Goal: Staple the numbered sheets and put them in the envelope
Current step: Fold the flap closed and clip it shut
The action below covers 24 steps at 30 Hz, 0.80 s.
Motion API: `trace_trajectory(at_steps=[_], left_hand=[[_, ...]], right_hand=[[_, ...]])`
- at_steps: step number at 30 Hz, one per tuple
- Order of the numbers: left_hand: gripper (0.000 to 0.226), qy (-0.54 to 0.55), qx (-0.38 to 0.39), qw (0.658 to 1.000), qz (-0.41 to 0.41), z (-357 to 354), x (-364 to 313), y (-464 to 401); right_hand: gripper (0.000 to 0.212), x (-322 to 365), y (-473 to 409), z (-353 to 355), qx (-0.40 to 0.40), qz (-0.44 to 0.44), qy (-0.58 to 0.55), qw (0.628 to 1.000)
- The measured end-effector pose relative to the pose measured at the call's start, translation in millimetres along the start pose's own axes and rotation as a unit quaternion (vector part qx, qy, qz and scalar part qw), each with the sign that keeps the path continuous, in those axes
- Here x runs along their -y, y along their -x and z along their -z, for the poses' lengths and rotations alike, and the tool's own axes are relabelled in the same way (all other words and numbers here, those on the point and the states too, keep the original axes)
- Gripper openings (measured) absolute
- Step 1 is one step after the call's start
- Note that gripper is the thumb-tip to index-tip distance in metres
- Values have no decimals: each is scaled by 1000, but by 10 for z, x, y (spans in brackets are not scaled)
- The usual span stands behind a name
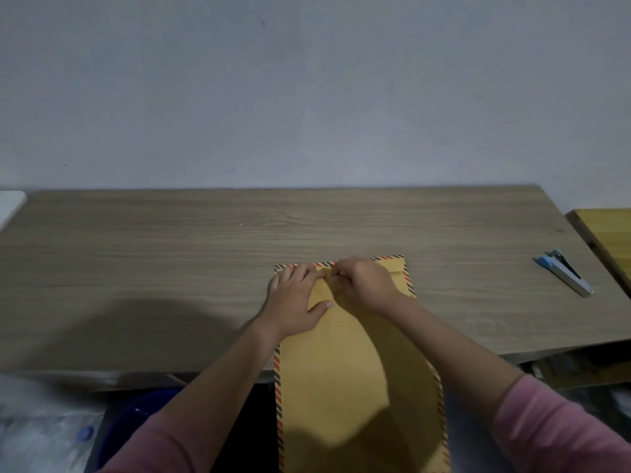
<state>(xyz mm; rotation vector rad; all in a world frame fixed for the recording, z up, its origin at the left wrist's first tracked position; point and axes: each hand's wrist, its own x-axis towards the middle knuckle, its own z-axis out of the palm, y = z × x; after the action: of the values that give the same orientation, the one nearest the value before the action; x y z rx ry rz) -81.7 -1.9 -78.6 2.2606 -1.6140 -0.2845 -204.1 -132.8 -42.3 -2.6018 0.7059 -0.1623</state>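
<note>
A long brown envelope with a red-and-black striped border lies on the wooden table, its near end hanging over the front edge. My left hand rests flat on its far left part, fingers spread. My right hand is curled at the far end, fingertips pinching something small at the flap where both hands meet. No numbered sheets are visible. A blue and silver stapler lies far to the right on the table, away from both hands.
A yellow wooden surface adjoins the table at the right. A white object shows at the far left edge. Below the front edge are a blue tub and clear plastic bags. A grey wall stands behind.
</note>
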Motion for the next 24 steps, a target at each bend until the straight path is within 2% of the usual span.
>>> trace_trajectory(at_steps=[5, 11, 19, 24], left_hand=[[58, 30, 12, 999, -41, 17, 49, 60], [57, 29, 24, 998, -49, 35, 29, 89], [59, 37, 29, 998, -30, 11, 9, 108], [60, -30, 42, 998, -26, -9, -14, 106]], right_hand=[[11, -109, -241, 99, 44, -36, -3, 998], [17, -95, -359, 147, 30, -97, -92, 991], [15, -276, -321, 194, -16, -166, -132, 977], [15, -395, -207, 216, -47, -198, -128, 971]])
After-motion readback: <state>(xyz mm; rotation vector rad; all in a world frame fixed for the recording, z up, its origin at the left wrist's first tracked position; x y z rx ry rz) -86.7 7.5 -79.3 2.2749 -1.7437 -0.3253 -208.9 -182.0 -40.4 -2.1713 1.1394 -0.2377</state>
